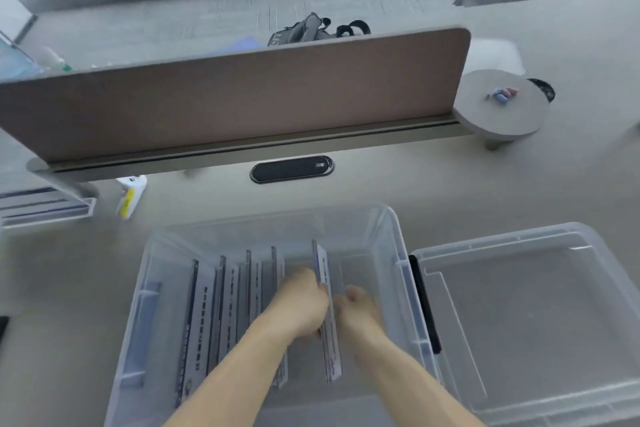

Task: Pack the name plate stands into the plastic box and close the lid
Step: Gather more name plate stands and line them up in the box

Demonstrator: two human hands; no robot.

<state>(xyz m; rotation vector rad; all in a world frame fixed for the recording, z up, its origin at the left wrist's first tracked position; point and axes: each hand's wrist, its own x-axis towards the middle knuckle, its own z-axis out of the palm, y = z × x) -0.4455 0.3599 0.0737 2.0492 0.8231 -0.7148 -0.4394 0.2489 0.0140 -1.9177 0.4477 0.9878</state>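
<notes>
While both hands in plastic box (388, 229) (lid (519, 315) off, beside): L hand (304, 302) + R hand (360, 312) clamp name plate stand (327, 291).

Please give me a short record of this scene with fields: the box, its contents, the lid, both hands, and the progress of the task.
box: clear plastic box on the desk, open
contents: several name plate stands on edge in a row
lid: lid lies on the desk right of the box, off
left hand: left hand inside the box, gripping the rightmost stand
right hand: right hand on that stand's other side; grip unclear
progress: packing under way, lid not yet closed
</notes>
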